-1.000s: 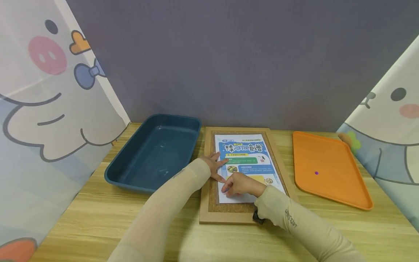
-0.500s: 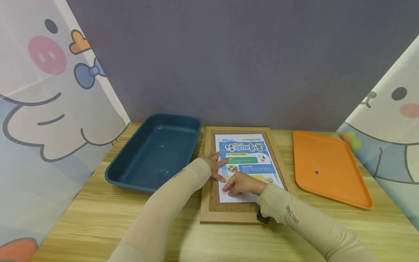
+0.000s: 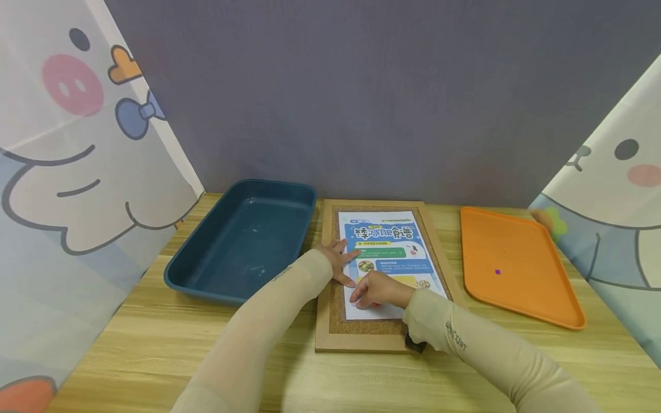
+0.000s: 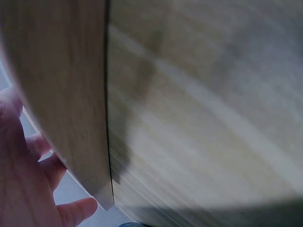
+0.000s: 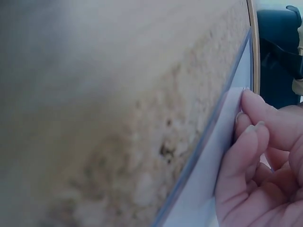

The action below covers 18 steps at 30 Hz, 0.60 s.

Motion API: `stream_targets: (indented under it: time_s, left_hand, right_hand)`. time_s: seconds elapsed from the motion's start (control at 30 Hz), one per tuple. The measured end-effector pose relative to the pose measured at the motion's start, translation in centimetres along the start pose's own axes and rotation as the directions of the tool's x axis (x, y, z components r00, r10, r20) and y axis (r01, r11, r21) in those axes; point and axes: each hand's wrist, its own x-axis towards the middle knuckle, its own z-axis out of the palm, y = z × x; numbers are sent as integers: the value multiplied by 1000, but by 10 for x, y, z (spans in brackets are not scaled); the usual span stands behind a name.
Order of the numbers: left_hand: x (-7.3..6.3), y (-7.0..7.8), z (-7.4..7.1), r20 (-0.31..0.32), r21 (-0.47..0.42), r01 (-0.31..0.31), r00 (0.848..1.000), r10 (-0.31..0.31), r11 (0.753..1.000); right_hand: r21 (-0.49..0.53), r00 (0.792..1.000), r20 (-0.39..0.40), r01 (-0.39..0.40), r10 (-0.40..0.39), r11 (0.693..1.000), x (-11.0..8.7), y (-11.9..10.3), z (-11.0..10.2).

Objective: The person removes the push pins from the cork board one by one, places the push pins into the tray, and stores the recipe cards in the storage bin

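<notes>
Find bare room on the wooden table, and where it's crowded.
Bare wood lies before the rectangular wood-framed corkboard, between beige sleeves; a narrower strip separates the corkboard from the flat orange tray. Crowded: the printed blue-and-white paper sheet, under left hand and right hand.

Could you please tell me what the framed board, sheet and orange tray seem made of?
Framed board: apparently cork, matte and speckled; its frame, smooth and faintly grained, is probably wood. Sheet: likely paper, thin and printed. Orange tray: probably smooth plastic, evenly coloured.
</notes>
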Motion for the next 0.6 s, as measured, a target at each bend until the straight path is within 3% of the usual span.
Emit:
stream_targets:
  time_s: [0.33, 0.6]
  left_hand:
    - [-1, 2, -1, 3, -6, 8, 1000, -8, 1000]
    - [0, 1, -2, 7, 0, 5, 1000, -5, 1000]
  right_hand:
    - [-23, 999, 26, 42, -42, 999, 4, 1, 0]
    - [-10, 999, 35, 21, -21, 1000, 5, -1, 1]
